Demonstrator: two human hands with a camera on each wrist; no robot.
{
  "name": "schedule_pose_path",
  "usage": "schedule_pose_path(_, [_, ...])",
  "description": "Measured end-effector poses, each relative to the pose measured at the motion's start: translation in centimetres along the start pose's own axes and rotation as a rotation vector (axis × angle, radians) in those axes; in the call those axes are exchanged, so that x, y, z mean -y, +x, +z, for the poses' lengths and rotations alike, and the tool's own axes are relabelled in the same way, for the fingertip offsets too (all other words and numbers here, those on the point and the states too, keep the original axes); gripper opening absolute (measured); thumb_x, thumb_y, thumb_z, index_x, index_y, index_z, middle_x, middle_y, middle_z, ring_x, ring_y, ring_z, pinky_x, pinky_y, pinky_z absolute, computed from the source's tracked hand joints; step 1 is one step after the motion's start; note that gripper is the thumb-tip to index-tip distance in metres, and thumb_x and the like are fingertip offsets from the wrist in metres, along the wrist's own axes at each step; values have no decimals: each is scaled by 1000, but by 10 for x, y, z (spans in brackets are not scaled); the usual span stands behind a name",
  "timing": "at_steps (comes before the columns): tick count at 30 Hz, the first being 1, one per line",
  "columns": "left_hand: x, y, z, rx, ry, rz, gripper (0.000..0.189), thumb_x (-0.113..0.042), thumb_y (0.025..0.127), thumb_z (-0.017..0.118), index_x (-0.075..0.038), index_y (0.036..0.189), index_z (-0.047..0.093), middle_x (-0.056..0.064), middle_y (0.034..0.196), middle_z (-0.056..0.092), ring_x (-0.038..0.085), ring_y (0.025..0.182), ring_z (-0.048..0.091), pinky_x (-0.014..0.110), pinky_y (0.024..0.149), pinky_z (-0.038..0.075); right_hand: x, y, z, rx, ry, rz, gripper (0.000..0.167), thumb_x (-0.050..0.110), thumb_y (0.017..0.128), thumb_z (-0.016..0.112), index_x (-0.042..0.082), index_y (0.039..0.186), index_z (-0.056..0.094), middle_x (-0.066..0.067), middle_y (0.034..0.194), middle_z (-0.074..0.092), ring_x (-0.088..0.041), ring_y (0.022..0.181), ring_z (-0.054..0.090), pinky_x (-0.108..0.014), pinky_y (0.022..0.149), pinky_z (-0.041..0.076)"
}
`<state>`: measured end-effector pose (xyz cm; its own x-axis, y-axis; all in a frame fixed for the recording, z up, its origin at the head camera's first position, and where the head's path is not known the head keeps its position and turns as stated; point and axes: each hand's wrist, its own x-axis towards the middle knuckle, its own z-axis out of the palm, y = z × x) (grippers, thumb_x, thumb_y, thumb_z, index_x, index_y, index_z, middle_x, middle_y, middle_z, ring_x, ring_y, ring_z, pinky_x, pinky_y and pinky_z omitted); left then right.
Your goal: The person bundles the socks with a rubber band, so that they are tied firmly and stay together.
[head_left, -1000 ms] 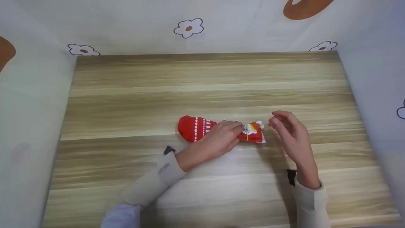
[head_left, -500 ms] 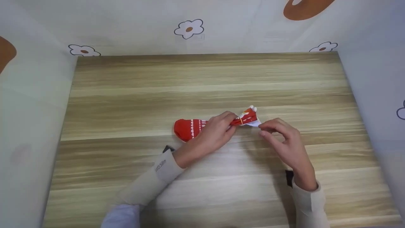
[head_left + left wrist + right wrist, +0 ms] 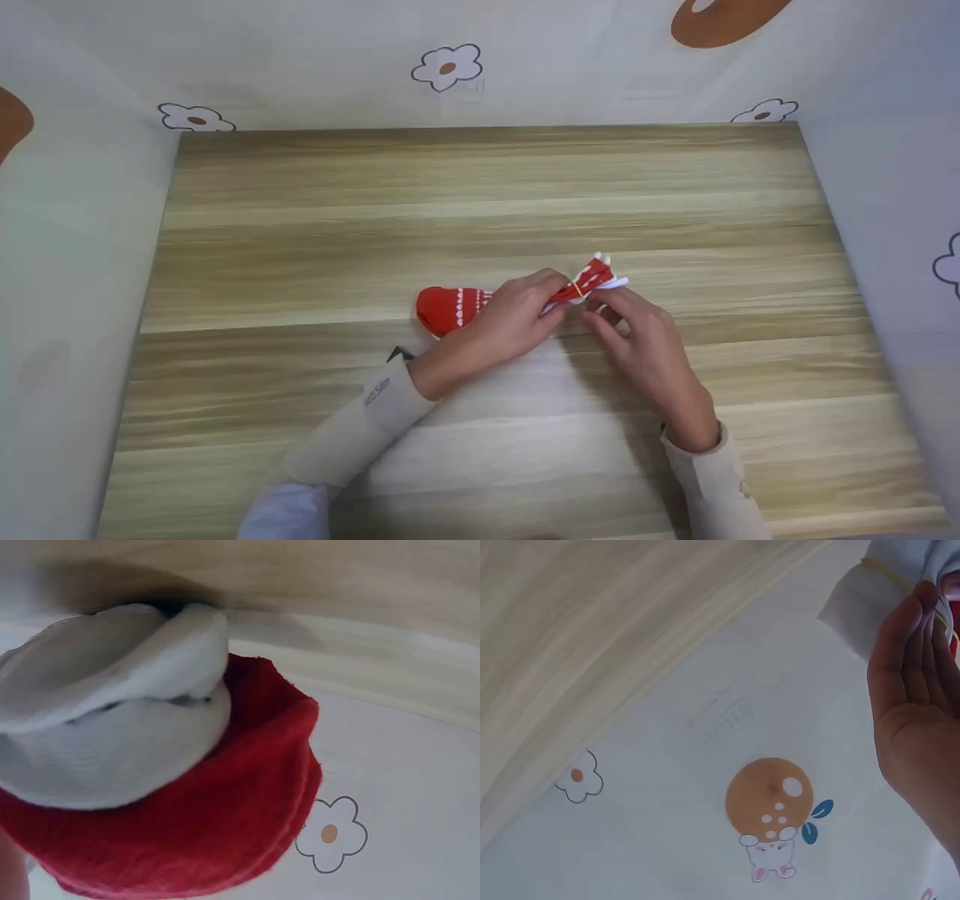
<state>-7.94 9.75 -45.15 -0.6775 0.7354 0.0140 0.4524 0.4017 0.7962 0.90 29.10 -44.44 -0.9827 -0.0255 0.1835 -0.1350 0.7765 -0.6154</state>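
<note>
A bundle of red socks [image 3: 442, 310] with white patterns is raised off the wooden table at its cuff end. My left hand [image 3: 514, 311] grips the bundle around its middle. A yellow rubber band [image 3: 577, 289] circles the bunched part near the cuffs, and white bobbles stick out at the top. At the band, my right hand [image 3: 637, 330] pinches with thumb and fingertips; the right wrist view shows the rubber band [image 3: 889, 574] drawn out beside the fingertips of that hand [image 3: 915, 705]. Close up in the left wrist view are the red sock fabric [image 3: 187, 825] and whitish folded cloth [image 3: 112, 750].
The wood-grain table [image 3: 300, 195] stretches around both hands. Pale walls [image 3: 322, 67] with flower prints border it at the back and both sides. Light cuffs [image 3: 390, 397] with dark wrist cameras cover the wrists.
My right hand has moved left from beside the cuffs to the rubber band and now pinches there. The cuff end has been lifted and tilted by my left hand, which keeps its grip.
</note>
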Motion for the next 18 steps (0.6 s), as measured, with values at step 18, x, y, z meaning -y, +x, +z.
schedule_pose_path(18, [2,0,0,-18,31,-4,40,-24,97,73,-13,135,64,2,130,71,15,114,68,30,101,57,-1,-1,1,21,141,-34,17,7,89,80,15,103,77,10,107,76,-8,104,69,-12,97,48])
